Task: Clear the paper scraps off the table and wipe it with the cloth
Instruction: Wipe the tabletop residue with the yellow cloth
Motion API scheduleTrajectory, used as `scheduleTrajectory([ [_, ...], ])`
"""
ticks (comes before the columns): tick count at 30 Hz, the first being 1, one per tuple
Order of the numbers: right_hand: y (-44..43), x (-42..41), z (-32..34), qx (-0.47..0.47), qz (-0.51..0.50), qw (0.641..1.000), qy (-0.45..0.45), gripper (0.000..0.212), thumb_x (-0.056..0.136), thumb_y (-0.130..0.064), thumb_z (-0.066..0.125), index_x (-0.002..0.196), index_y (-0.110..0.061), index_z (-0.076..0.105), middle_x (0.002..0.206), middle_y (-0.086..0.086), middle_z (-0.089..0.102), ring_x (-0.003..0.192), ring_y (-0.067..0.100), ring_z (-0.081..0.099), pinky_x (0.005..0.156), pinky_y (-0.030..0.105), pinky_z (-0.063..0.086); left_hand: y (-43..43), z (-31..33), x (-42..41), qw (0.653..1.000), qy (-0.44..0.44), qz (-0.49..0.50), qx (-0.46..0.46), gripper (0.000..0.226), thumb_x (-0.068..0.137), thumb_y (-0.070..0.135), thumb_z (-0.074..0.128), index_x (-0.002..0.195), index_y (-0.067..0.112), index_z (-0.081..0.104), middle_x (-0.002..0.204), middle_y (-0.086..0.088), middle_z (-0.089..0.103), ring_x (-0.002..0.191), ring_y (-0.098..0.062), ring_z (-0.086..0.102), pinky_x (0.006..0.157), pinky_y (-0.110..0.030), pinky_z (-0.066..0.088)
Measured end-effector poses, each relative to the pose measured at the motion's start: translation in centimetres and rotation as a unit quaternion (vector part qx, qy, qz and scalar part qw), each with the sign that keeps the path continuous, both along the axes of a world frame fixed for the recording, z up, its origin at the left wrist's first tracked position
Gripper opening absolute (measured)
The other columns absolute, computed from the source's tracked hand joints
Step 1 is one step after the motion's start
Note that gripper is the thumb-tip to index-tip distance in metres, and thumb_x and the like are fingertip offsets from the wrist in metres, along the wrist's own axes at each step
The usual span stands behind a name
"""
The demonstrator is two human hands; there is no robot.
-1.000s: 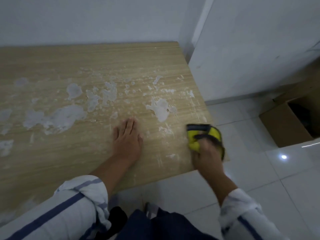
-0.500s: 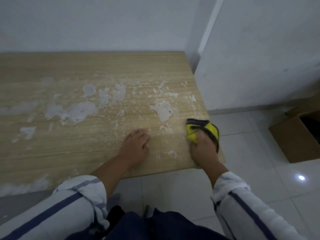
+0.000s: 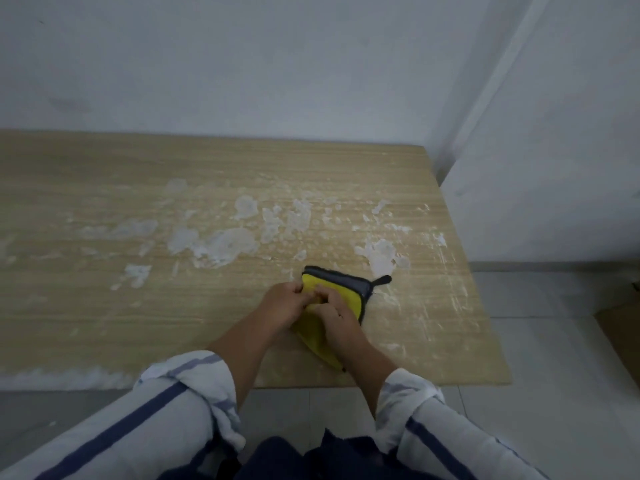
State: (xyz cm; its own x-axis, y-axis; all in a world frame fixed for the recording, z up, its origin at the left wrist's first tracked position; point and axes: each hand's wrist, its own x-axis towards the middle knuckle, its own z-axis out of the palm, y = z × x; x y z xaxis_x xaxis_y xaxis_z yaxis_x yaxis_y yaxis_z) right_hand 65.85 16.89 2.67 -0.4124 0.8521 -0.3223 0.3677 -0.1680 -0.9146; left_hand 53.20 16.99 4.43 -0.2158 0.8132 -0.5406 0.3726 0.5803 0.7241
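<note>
Cloth (image 3: 348, 292): yellow, grey-edged, lying on table (image 3: 104, 306) near its right front corner. Left hand (image 3: 280, 303), right hand (image 3: 337, 317): fingers curled, gripping cloth's middle, and cloth extends past fingertips and under right wrist. White patches (image 3: 221, 244) beyond.

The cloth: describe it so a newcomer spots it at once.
On the wooden table, look near its front right, nearer than the white smears. The left hand and right hand grip the cloth there: bright yellow with a dark grey border, the table's only coloured thing.
</note>
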Motion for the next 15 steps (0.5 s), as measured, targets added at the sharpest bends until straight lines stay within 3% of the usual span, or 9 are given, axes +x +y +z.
scheduleTrajectory([
  [3,0.8,-1.6,-0.6,0.095,0.015,0.989,-0.114,0.045,0.087,-0.020,0.040,0.132,-0.016,0.042,0.144,0.011,0.038,0.117,0.021,0.046,0.091,0.032,0.042,0.8,-1.1,-2.6,0.997,0.076,-0.015,-0.007,0.051,0.089,0.020,0.059,0.137,0.015,0.043,0.137,-0.008,0.049,0.120,-0.027,0.050,0.093,-0.038,0.045],
  [4,1.1,-2.5,-1.1,0.145,0.044,0.975,-0.160,0.045,0.089,-0.015,0.042,0.134,-0.014,0.040,0.148,0.010,0.033,0.125,0.024,0.041,0.097,0.033,0.039,0.9,-1.5,-3.8,0.995,0.094,-0.018,-0.003,0.053,0.090,0.017,0.057,0.140,0.017,0.038,0.141,-0.006,0.046,0.122,-0.026,0.049,0.092,-0.036,0.045],
  [6,1.1,-4.8,-2.1,0.239,0.118,0.934,-0.237,0.046,0.091,-0.025,0.047,0.135,-0.012,0.040,0.154,0.008,0.022,0.142,0.027,0.018,0.113,0.040,0.019,0.9,-2.0,-6.7,0.992,0.126,-0.022,0.008,0.053,0.092,0.013,0.051,0.142,0.021,0.034,0.141,-0.004,0.046,0.120,-0.026,0.049,0.083,-0.032,0.044],
  [8,0.6,-7.7,-2.9,0.300,0.181,0.892,-0.285,0.056,0.091,-0.048,0.042,0.137,-0.017,0.038,0.156,0.005,0.016,0.144,0.026,0.005,0.116,0.043,0.000,0.5,-2.5,-10.2,0.988,0.152,-0.010,0.028,0.051,0.092,0.012,0.049,0.139,0.025,0.035,0.136,-0.004,0.049,0.113,-0.025,0.053,0.076,-0.031,0.041],
  [11,0.0,-12.6,-3.4,0.331,0.232,0.870,-0.283,0.064,0.088,-0.060,0.037,0.138,-0.019,0.035,0.156,0.005,0.015,0.144,0.024,0.004,0.114,0.038,-0.004,-0.9,-2.6,-16.0,0.976,0.210,0.008,0.053,0.044,0.093,0.013,0.043,0.133,0.027,0.034,0.129,-0.005,0.053,0.105,-0.026,0.056,0.072,-0.032,0.040],
  [13,0.0,-16.1,-3.3,0.334,0.246,0.873,-0.255,0.059,0.092,-0.052,0.040,0.137,-0.014,0.039,0.155,0.008,0.020,0.144,0.024,0.009,0.116,0.039,0.003,-2.1,-2.4,-19.2,0.969,0.239,0.025,0.052,0.038,0.095,0.019,0.035,0.133,0.025,0.030,0.126,-0.009,0.053,0.100,-0.028,0.056,0.071,-0.035,0.040],
  [15,0.3,-19.2,-3.0,0.326,0.218,0.893,-0.222,0.048,0.095,-0.036,0.043,0.134,-0.008,0.043,0.152,0.013,0.026,0.143,0.028,0.015,0.118,0.043,0.011,-3.3,-2.3,-21.9,0.940,0.336,0.018,0.052,0.044,0.094,0.016,0.037,0.136,0.022,0.025,0.128,-0.012,0.048,0.103,-0.029,0.053,0.075,-0.037,0.042],
])
